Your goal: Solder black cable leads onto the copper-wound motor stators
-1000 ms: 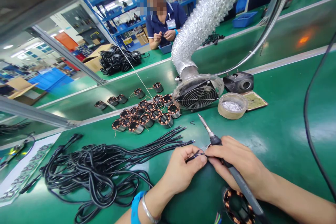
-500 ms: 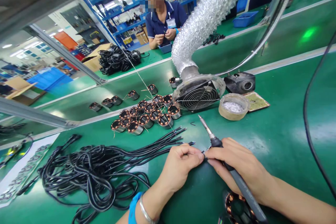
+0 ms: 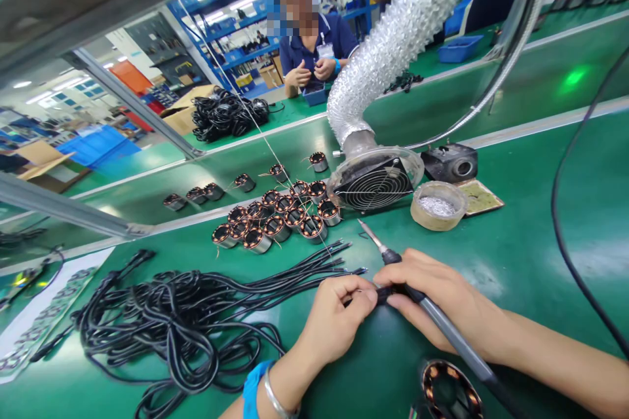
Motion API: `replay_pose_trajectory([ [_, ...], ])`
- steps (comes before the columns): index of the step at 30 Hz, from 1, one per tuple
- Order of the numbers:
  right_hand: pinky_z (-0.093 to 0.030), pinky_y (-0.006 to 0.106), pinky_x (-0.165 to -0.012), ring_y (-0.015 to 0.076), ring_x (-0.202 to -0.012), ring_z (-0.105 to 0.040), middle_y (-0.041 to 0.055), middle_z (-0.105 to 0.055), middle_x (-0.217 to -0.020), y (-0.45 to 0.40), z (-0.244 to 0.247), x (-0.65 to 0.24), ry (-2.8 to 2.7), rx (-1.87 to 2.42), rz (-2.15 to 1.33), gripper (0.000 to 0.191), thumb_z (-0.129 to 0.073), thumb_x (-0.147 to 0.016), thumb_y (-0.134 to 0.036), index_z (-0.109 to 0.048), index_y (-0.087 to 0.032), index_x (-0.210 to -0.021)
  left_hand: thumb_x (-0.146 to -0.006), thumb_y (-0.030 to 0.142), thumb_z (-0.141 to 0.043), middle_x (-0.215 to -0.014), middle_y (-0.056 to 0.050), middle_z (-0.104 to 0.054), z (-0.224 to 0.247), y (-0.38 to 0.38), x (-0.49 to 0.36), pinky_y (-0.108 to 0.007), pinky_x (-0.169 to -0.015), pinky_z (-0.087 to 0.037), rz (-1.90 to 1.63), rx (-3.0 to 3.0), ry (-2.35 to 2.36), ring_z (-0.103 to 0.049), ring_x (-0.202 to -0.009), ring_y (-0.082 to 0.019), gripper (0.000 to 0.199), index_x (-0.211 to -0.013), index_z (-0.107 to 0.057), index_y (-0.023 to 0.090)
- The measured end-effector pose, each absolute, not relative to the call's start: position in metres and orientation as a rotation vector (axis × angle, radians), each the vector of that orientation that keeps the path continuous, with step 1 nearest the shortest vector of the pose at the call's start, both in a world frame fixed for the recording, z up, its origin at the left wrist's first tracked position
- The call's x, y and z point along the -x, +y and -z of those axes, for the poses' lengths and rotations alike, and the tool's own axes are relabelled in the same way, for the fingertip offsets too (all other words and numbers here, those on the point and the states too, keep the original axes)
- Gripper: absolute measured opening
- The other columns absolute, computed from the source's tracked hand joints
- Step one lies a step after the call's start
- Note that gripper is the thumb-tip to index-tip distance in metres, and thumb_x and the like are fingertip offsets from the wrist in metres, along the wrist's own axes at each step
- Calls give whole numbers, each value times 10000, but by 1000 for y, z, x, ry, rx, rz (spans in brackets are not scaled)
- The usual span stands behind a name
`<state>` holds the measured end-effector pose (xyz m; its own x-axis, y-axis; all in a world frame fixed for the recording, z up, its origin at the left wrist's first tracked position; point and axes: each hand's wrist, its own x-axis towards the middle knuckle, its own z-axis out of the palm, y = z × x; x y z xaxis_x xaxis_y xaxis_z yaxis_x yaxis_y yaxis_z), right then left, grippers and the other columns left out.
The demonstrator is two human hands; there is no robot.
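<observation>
My left hand (image 3: pixel 339 317) is closed, with thumb and forefinger pinching a short black piece (image 3: pixel 383 294) that looks like a cable end or sleeve. The fingertips of my right hand (image 3: pixel 445 294) meet its other end. That same hand grips a soldering iron (image 3: pixel 455 337), tip pointing up and away toward the fan. Below the right wrist, a motor stator (image 3: pixel 428 383) with copper windings lies near the bottom edge, partly cut off. Left of my hands spreads a bundle of black cables (image 3: pixel 181 321), stripped ends toward the middle of the bench.
Several copper-wound stators (image 3: pixel 275 228) cluster behind the cables. A fume fan (image 3: pixel 376 186) hangs on a silver duct (image 3: pixel 381 46). Beside it stand a tub of metal shavings (image 3: pixel 439 209), a sponge tray (image 3: pixel 481 198) and a black holder (image 3: pixel 449 162). A co-worker (image 3: pixel 319 46) sits opposite.
The soldering iron's tip has shifted slightly left with my right hand. More of the black piece shows between my hands. Across the bench, the co-worker's hands have moved apart. The view has shifted a little.
</observation>
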<state>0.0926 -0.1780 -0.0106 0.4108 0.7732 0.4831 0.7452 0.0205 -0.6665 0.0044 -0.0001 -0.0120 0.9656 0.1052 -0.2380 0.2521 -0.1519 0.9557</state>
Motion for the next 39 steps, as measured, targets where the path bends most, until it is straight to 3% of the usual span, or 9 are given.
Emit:
replay_pose_trajectory([
  [7, -466, 248, -682, 146, -775, -547, 0, -626, -886, -178, 7, -95, -1310, 1796, -140, 299, -489, -898, -69, -533, -237, -1142, -856, 298, -552, -686, -19, -622, 14, -7, 2, -224, -603, -363, 39, -1841, 259, -491, -636, -131, 239, -767, -699, 132],
  [16, -520, 212, -716, 113, -789, -643, -19, -644, -903, -180, 13, -93, -1150, 1825, -185, 302, -537, -909, -152, -526, -281, -1182, -874, 329, -538, -600, 31, -462, 11, -9, 4, -222, -539, -292, 53, -1808, 268, -376, -575, -108, 246, -755, -629, 134],
  [24, -520, 197, -618, 111, -687, -664, -28, -675, -823, -179, 14, -94, -1130, 1792, -190, 250, -556, -908, -152, -558, -262, -1133, -885, 273, -550, -687, -17, -626, 4, -11, 2, -225, -595, -360, -29, -1969, 260, -502, -626, -129, 240, -796, -739, 154],
  [32, -518, 215, -690, 117, -746, -635, -17, -642, -845, -179, 11, -92, -1156, 1812, -125, 269, -549, -898, -123, -567, -257, -1130, -924, 297, -492, -658, -5, -604, 6, -13, 6, -228, -591, -352, -49, -1998, 240, -492, -616, -127, 289, -760, -682, 153],
  [39, -518, 230, -684, 129, -762, -616, 2, -625, -866, -179, 12, -90, -1185, 1782, -63, 283, -532, -900, -104, -563, -241, -1146, -883, 257, -534, -665, -8, -615, 10, -11, 4, -227, -577, -354, -74, -2024, 240, -495, -607, -126, 219, -769, -690, 154],
])
